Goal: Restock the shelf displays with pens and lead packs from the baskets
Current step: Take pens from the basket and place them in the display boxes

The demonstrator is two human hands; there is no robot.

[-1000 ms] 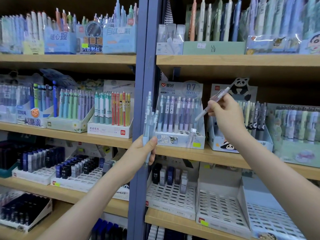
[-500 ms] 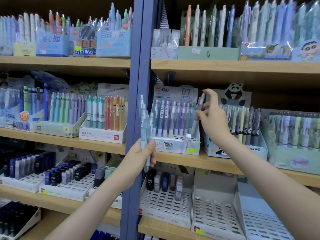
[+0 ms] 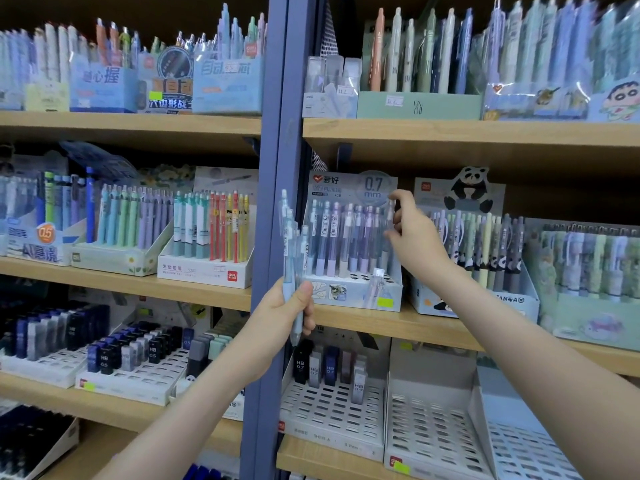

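Pens (image 3: 289, 237) bunched in left hand (image 3: 289, 315); right hand (image 3: 414, 228) pinches one pen (image 3: 390, 212).

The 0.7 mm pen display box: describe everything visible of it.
The display box is pale blue card with a 0.7 mm header, upright on the wooden shelf. Its back rows hold pastel pens; some front holes are empty. A yellow-green sticker marks its front. The right hand pinches a clear pen at its right end.
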